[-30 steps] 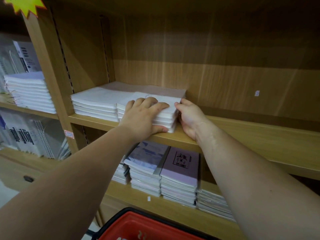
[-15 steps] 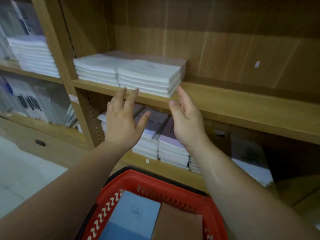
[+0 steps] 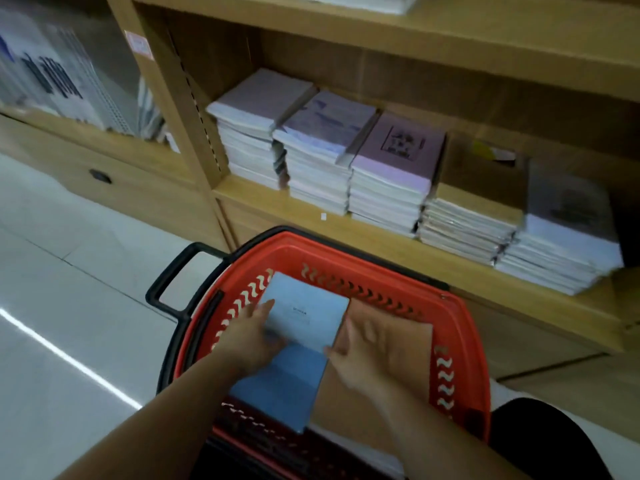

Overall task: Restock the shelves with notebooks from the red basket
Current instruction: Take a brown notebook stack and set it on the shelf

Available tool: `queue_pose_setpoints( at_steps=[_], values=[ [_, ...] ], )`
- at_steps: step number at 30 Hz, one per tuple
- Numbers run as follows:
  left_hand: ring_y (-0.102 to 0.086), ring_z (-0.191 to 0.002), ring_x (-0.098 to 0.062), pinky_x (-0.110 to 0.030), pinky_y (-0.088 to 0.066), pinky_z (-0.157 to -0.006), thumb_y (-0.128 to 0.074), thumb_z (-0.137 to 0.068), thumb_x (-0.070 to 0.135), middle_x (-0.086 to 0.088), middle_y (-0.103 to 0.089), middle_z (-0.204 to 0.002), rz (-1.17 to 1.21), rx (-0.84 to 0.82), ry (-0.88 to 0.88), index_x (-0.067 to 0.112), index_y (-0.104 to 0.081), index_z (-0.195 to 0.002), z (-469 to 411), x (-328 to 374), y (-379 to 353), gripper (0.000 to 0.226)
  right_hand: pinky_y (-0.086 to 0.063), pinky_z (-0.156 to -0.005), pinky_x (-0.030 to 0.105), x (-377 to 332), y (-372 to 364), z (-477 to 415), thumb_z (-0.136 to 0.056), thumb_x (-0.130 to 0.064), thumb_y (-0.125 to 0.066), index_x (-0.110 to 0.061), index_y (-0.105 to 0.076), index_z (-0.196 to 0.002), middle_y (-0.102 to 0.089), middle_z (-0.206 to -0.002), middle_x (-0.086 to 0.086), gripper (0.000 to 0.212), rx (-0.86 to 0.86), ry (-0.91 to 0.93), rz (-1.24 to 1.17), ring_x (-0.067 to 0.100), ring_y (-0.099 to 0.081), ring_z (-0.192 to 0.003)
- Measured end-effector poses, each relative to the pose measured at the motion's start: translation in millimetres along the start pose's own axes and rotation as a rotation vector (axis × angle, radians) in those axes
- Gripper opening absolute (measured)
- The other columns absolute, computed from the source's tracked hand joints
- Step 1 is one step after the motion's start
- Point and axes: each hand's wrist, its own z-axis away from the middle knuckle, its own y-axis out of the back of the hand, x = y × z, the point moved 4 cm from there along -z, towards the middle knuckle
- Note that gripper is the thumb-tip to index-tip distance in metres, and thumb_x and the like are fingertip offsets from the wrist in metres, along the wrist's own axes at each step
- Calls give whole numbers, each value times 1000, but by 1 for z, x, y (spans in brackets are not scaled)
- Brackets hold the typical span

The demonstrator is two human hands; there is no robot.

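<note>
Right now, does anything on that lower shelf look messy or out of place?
Slightly. The brown-covered stack sits unevenly, its edges staggered rather than flush, and the leftmost white stack is angled against its neighbour. Nothing looks spilled or damaged. Both hands, left and right, are in the red basket.

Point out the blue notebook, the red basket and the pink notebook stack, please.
blue notebook [image 3: 304, 317]: head view, upper cover.
red basket [image 3: 460, 341]: head view, right rim.
pink notebook stack [image 3: 398, 154]: head view, top cover.
</note>
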Motion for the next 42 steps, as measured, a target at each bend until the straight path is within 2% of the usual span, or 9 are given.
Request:
queue_pose_setpoints(
  at_steps=[7,13,21,26,28,32,36,39,42],
  values=[
    [25,-151,-40,-68,-7,-117,-58,-77,80,-12,34,-162,-434,-334,46,40,18,-156,-4,20,-50,117,4,-119,65,52,4,17,-72,-85,-54,-45,-11,-159,12,-170,1,105,-29,-199,151,40,19,-153],
    [-40,-130,-39,-45,-38,-108,-53,-95,49,-17,-36,-149,-295,-176,-89,21,-33,-154,10,76,-55,68,-22,-124,43,87,15,24,-71,-53,-79,-27,-17,-160,4,-168,20,112,113,-307,-65,37,0,-156],
    [-43,-119,-41,-39,-31,-105,-44,-99,24,-20,-40,-138,-270,-218,-60,5,-30,-150,49,128,-94,57,-53,-102,43,109,-1,33,-51,-67,-66,-26,-39,-151,-54,-145,7,111,117,-372,-474,28,-55,-130],
    [-54,-116,-41,-41,-45,-100,-50,-92,15,-19,-54,-129,135,-117,115,17,-45,-146,43,112,-88,54,-61,-77,36,95,24,61,-85,-23,-74,-24,-70,-105,-72,-97,-4,21,184,-348,-713,17,-70,-86],
    [-58,-117,-38,-40,-49,-98,-52,-93,13,-14,-60,-131,338,-110,178,17,-49,-145,45,110,-84,52,-59,-76,35,96,31,65,-89,-17,-70,-28,-66,-97,-69,-89,-7,14,180,-343,-774,13,-67,-77],
    [-62,-111,-28,-37,-53,-92,-52,-88,12,-4,-64,-129,476,-189,164,21,-46,-148,52,120,-85,60,-57,-92,41,102,39,67,-91,-21,-70,-30,-65,-104,-68,-93,-8,17,145,-338,-840,16,-66,-87],
    [-67,-111,-25,-40,-57,-93,-56,-85,10,-5,-66,-131,587,-179,146,28,-35,-156,57,118,-73,76,-54,-100,44,98,41,70,-82,-45,-74,-23,-58,-134,-68,-124,-2,59,121,-364,-857,23,-66,-112],
    [-75,-85,-15,-28,-61,-67,-57,-94,1,-1,-73,-107,736,-155,104,36,-38,-153,59,110,-48,71,-56,-95,43,80,42,70,-78,-54,-70,-32,-57,-123,-68,-121,-4,52,133,-258,-769,20,-66,-109],
    [-73,-88,-16,-25,-58,-64,-57,-95,-1,1,-71,-109,751,-95,72,40,-39,-150,52,84,-12,71,-52,-102,46,46,29,61,-68,-67,-62,-31,-42,-147,-48,-145,-2,89,65,-134,-622,23,-52,-130]
  ],
)
